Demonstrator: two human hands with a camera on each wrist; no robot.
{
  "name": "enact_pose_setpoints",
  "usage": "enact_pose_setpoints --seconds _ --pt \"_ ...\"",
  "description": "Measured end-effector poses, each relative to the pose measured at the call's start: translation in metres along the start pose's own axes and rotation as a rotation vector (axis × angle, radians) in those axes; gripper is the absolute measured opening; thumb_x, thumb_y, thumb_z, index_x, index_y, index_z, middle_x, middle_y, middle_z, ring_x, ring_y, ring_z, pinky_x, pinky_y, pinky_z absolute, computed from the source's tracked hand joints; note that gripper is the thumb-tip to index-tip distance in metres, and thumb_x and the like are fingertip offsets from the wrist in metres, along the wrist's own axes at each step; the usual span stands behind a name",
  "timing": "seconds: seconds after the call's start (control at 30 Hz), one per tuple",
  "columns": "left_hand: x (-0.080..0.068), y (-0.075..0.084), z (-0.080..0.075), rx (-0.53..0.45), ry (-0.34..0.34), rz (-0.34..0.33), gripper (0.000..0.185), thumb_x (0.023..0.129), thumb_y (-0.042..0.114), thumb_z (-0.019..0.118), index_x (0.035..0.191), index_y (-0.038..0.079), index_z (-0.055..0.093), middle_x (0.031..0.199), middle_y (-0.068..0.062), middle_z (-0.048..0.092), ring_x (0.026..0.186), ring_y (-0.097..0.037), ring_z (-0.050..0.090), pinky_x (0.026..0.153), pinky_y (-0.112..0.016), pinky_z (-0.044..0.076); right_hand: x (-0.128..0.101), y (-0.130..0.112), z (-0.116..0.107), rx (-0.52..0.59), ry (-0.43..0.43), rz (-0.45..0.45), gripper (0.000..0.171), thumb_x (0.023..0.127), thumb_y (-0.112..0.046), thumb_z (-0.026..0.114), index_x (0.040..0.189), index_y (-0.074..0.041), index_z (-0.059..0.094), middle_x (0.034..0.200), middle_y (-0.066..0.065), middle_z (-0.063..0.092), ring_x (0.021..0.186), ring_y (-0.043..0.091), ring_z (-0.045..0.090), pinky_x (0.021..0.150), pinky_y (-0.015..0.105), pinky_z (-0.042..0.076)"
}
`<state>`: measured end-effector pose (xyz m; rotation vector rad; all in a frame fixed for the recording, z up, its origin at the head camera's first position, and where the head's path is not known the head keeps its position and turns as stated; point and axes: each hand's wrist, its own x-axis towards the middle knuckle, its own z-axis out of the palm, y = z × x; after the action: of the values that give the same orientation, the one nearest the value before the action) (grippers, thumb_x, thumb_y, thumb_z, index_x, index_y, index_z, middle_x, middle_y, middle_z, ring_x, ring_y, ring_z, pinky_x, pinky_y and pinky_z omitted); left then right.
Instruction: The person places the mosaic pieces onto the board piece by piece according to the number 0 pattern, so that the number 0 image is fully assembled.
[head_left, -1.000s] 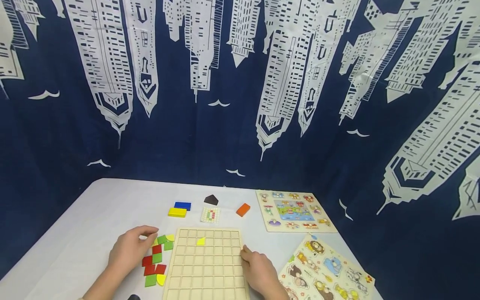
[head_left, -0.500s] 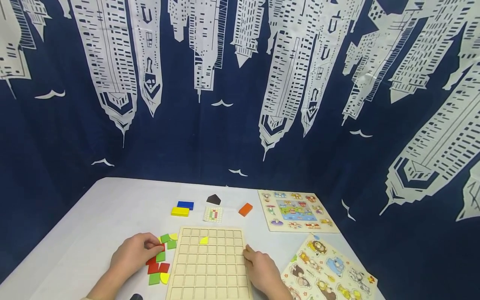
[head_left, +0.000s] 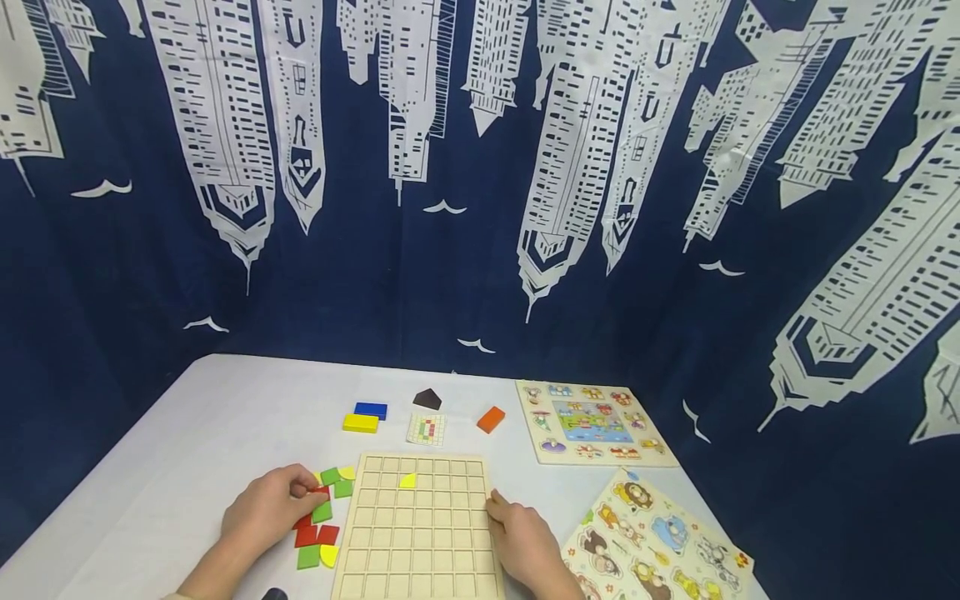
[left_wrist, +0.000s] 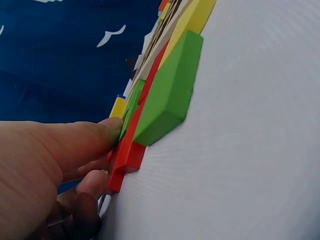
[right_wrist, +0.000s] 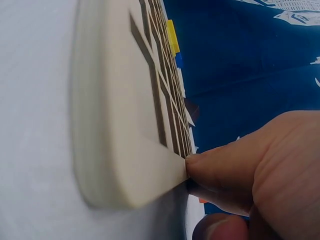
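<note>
My left hand [head_left: 266, 504] is over the loose tiles left of the wooden grid board [head_left: 416, 529]. Its thumb and fingers pinch a red square tile [head_left: 322, 492], partly hidden by the fingers. In the left wrist view the thumb lies close to the row of tiles, with a green tile [left_wrist: 170, 90] nearest the camera. One yellow quarter-round tile [head_left: 408, 481] sits in a cell near the board's top. At the board's right edge, my right hand [head_left: 525, 542] grips the rim, thumb on the edge and fingers curled, as the right wrist view also shows.
Beyond the board lie a small pattern card [head_left: 427, 429], yellow [head_left: 361, 423] and blue [head_left: 371, 410] blocks, a dark pentagonal piece [head_left: 427, 399] and an orange block [head_left: 491, 419]. To the right are a vehicle-picture puzzle [head_left: 532, 433] and an animal puzzle [head_left: 660, 533].
My left hand has come down and toward the near side, from the yellow and green tiles at the top of the cluster to a red tile. My right hand stays at the board's edge.
</note>
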<state>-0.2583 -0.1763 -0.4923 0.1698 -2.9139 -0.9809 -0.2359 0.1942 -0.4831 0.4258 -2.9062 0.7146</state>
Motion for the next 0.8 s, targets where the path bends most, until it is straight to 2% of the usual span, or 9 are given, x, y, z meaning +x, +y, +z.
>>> enact_pose_setpoints --seconds 0.3,0.5,0.67,0.8 --pt "0.0008 0.0014 -0.0007 -0.033 -0.008 -0.021 0.027 0.081 0.035 0.087 0.093 0.017 0.07 0.08 0.007 0.067 0.069 -0.014 0.055 0.062 -0.031 0.039 0.0008 -0.0001 0.0 0.005 -0.005 0.004 0.029 0.097 -0.008 0.065 0.124 0.002 0.072 0.136 0.021 0.064 0.117 0.043 0.067 0.093 0.055 0.054" --pt "0.0026 0.0001 0.0023 -0.091 0.004 -0.007 0.019 0.086 0.026 0.083 0.096 0.016 0.07 0.079 0.006 0.069 0.069 -0.014 0.056 0.062 -0.031 0.041 0.0003 -0.0002 -0.0004 0.007 -0.008 0.008 0.029 0.098 -0.009 0.064 0.124 0.002 0.072 0.136 0.022 0.064 0.117 0.043 0.067 0.093 0.057 0.054" --pt "0.0043 0.0 0.0046 -0.117 0.021 -0.013 0.018 0.088 0.026 0.08 0.099 0.015 0.071 0.084 0.003 0.07 0.071 -0.015 0.057 0.062 -0.031 0.044 0.0001 -0.0007 -0.001 0.013 -0.011 0.008 0.029 0.098 -0.008 0.064 0.124 0.002 0.072 0.136 0.022 0.064 0.116 0.044 0.067 0.092 0.057 0.055" --pt "0.0042 0.0051 0.0058 -0.2 0.04 -0.009 0.02 0.089 0.028 0.078 0.102 0.014 0.072 0.088 0.002 0.071 0.077 -0.016 0.058 0.062 -0.029 0.046 -0.0003 -0.0004 -0.0006 0.018 -0.016 0.011 0.029 0.098 -0.009 0.064 0.124 0.001 0.071 0.136 0.022 0.064 0.116 0.044 0.067 0.093 0.057 0.054"
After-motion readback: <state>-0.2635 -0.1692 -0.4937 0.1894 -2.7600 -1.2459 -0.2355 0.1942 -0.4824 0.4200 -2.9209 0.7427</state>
